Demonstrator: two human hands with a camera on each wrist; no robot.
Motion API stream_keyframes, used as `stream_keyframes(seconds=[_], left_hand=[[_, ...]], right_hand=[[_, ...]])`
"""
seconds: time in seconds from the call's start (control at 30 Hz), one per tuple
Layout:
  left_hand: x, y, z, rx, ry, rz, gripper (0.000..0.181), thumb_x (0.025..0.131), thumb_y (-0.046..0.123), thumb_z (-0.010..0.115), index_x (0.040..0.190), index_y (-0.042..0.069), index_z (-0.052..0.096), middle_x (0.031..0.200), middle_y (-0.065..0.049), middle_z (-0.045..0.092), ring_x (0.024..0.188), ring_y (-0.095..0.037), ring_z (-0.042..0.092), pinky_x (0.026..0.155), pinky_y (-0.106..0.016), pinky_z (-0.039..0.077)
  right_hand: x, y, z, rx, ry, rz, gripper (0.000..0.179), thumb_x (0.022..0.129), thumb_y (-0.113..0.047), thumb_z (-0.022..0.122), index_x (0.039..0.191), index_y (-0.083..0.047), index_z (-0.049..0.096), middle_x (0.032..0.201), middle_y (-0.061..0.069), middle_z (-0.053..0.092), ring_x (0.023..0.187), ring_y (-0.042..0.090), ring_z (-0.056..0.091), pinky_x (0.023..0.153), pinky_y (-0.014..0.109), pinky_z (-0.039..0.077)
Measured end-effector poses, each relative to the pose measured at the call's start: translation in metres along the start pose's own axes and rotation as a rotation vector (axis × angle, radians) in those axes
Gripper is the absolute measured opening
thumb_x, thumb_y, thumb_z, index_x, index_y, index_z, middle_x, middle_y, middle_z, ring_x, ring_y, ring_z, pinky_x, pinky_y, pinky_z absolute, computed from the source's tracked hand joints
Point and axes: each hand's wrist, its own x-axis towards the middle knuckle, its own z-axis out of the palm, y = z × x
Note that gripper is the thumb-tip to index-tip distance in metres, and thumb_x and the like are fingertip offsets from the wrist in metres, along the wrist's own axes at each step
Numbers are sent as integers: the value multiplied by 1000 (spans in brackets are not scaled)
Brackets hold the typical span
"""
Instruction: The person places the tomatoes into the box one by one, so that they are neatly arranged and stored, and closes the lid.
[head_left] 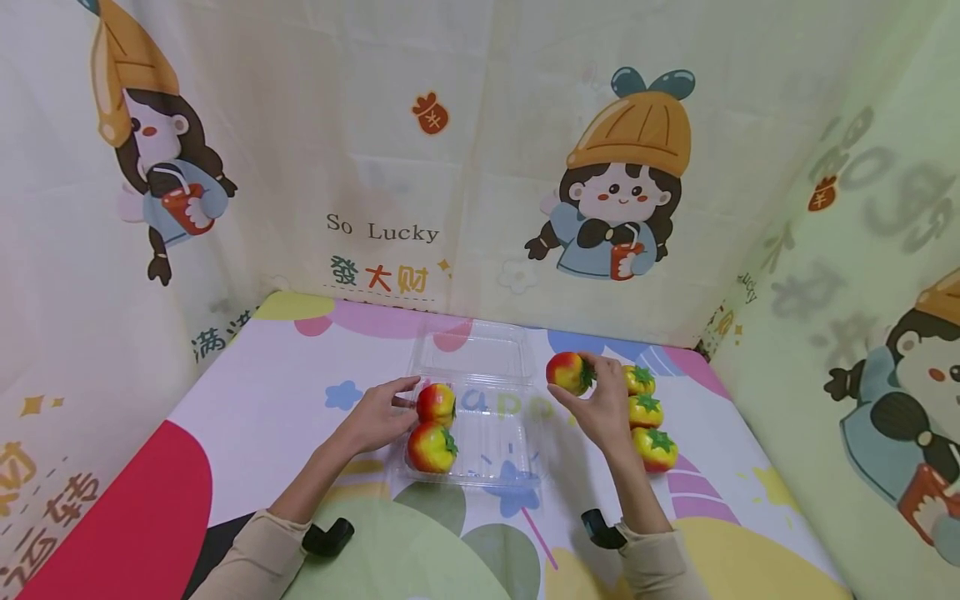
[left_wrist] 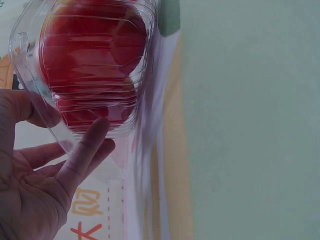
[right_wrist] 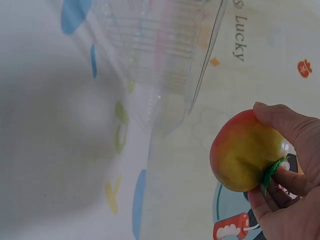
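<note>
A clear plastic clamshell box lies on the table with its lid folded back. Two red-and-yellow toy persimmons with green leafy tops sit along its left side, one behind the other. At that left edge, my left hand pinches the rim; the left wrist view shows the thumb behind the plastic and the fingers along the outer wall. Raised to the right of the box, another toy persimmon is held between the thumb and fingers of my right hand, its green leaves turned toward the palm.
Three more toy persimmons stand in a column at the right, just beyond my right hand. A patterned cloth covers the table. Printed curtains rise at the back and on both sides.
</note>
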Motion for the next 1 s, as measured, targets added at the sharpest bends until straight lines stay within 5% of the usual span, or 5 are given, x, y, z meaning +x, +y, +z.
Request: stream_keyframes(seconds=[1.0], left_hand=[[0, 0, 0, -9, -7, -11, 64, 91, 12, 66, 151, 2, 47, 150, -22, 51, 121, -39, 63, 85, -39, 62]], right_hand=[[-18, -24, 29, 110, -71, -106, 68, 79, -26, 88, 137, -6, 57, 128, 15, 52, 119, 30, 54, 101, 52, 54]])
